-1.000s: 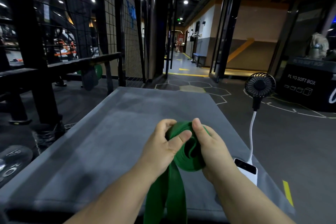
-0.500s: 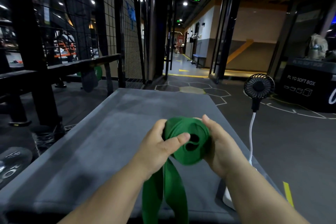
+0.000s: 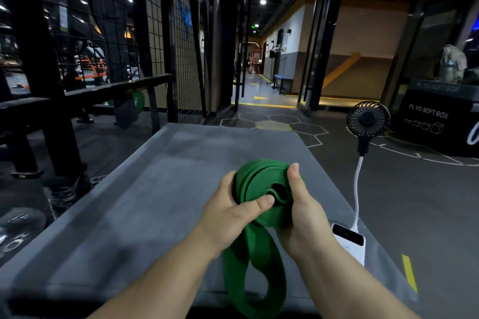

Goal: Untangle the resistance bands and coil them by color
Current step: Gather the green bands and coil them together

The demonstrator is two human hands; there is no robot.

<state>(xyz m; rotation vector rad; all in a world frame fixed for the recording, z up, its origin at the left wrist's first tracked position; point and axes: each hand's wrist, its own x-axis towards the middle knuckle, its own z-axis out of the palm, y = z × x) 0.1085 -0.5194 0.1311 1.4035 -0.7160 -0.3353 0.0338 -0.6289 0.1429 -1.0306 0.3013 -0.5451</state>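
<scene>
- Green rubber band [image 3: 259,179] is what I see in the middle, rolled into a fat coil and held between my 2 hands.
- My left hand [image 3: 230,212] grips the coil from its left side. The thumb lies across the front of the roll, and the fingers go behind it, where I cannot see them.
- My right hand [image 3: 305,212] grips the coil from the other side, with its thumb pointing up along the right edge of the roll.
- Below both hands the rest of the same band hangs down in 1 long loose loop [image 3: 255,280] between my 2 wrists. It goes past the near edge of the table.
- Under the hands is a grey padded table top [image 3: 155,202]. I cannot tell if the coil touches it.
- Just to the right of my right wrist, a white power bank [image 3: 350,241] lies on the grey top.
- A white cable [image 3: 357,189] goes up from it to a small black fan [image 3: 368,118], up and to the right of my right hand.
- Far off to the right of that hand is a black box [image 3: 435,122] with "PLYO SOFT BOX" on it.
</scene>
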